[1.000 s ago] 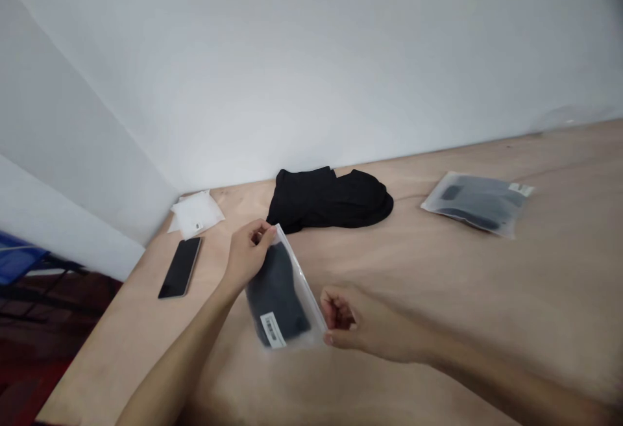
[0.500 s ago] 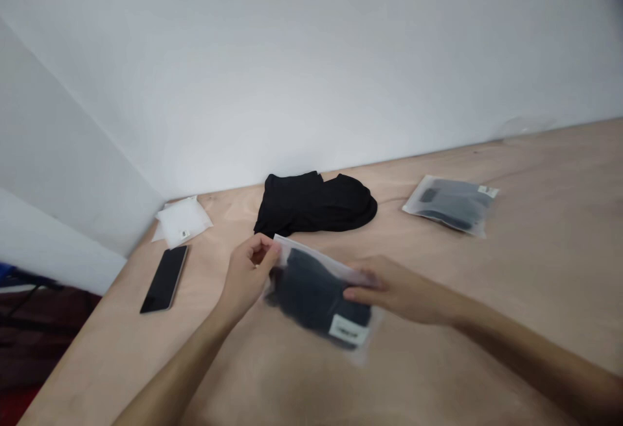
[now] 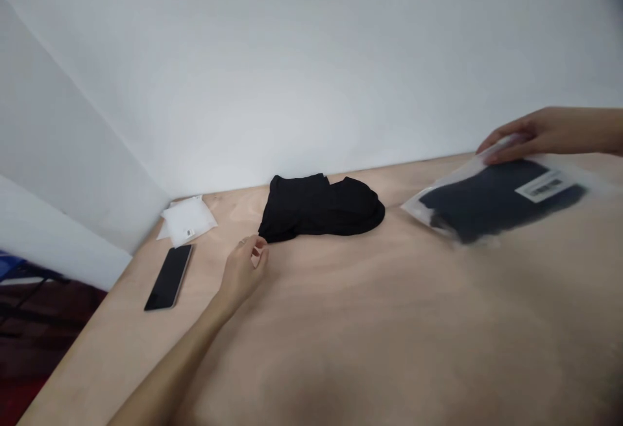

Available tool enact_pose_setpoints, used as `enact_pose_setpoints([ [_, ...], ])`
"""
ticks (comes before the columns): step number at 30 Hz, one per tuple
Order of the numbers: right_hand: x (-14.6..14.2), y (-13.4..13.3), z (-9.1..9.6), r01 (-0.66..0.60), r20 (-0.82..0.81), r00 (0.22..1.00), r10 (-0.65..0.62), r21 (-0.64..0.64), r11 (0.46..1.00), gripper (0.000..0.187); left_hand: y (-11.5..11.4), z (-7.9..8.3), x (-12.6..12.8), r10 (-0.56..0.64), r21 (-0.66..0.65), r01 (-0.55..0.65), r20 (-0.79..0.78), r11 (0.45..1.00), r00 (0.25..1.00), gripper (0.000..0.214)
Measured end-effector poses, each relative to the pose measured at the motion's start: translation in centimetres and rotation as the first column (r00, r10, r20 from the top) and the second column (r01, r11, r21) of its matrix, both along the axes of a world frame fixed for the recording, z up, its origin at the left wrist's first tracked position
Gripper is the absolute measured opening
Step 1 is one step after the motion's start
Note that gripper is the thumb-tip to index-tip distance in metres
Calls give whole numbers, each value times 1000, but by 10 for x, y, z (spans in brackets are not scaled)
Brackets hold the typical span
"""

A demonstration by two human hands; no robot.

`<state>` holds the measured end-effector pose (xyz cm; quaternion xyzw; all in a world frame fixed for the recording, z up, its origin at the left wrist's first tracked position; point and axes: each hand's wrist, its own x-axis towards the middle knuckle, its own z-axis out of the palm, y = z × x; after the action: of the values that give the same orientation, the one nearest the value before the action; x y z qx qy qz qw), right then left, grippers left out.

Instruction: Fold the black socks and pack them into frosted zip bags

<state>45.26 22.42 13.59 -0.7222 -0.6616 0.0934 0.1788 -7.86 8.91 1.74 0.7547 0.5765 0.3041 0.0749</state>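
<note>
My right hand (image 3: 523, 137) reaches in from the right edge and grips the top edge of a clear plastic bag (image 3: 496, 202). The bag holds a folded dark garment and has a white barcode label; it hangs blurred just above the far right of the wooden table (image 3: 365, 322). My left hand (image 3: 243, 270) rests on the table with loosely curled fingers and nothing in it. It lies just in front of the left end of a loose black garment (image 3: 321, 206), which is heaped near the wall.
A black phone (image 3: 169, 276) lies face up near the table's left edge. A small white packet (image 3: 189, 219) sits in the back left corner. White walls bound the table at the back and left. The floor drops away left of the table.
My left hand let go of the bag and stayed by the black garment. My right hand carried the bag from the table's middle up and away to the far right.
</note>
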Motion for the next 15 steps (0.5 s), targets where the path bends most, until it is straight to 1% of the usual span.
enact_pose_setpoints([
  [1, 3, 8, -4, 28, 47, 999, -26, -31, 999, 34, 6, -4, -1, 9, 15, -8, -26, 1000, 1000, 16],
  [2, 2, 15, -11, 48, 94, 995, -45, -30, 998, 34, 12, -8, -1, 14, 29, -13, -53, 999, 998, 20],
  [4, -9, 22, -30, 82, 150, 984, -95, 91, 992, 31, 26, -14, 0, 12, 46, -7, -108, 999, 994, 29],
  [6, -32, 22, -55, 45, 189, 979, -80, 181, 982, 27, 40, -18, 3, -1, 48, 8, -162, 999, 987, 38],
  [7, -47, 20, -68, -9, 210, 977, -35, 205, 979, 23, 46, -20, 4, -6, 45, 15, -187, 999, 982, 41],
  [9, -82, 13, -96, -188, 242, 961, 135, 213, 959, 24, 58, -22, 6, -16, 33, 24, -231, 999, 973, 41],
  [10, -100, 8, -109, -297, 259, 935, 243, 193, 935, 25, 63, -23, 7, -20, 26, 27, -249, 999, 968, 38],
  [12, -132, 0, -132, -476, 286, 861, 421, 162, 864, 20, 70, -25, 7, -28, 11, 33, -278, 999, 960, 28],
  [13, -146, -3, -141, -542, 304, 821, 483, 148, 827, 20, 72, -26, 7, -32, 7, 36, -287, 999, 957, 23],
  [15, -163, -7, -154, -607, 337, 772, 539, 142, 782, 20, 76, -28, 6, -36, 9, 40, -294, 999, 955, 19],
])
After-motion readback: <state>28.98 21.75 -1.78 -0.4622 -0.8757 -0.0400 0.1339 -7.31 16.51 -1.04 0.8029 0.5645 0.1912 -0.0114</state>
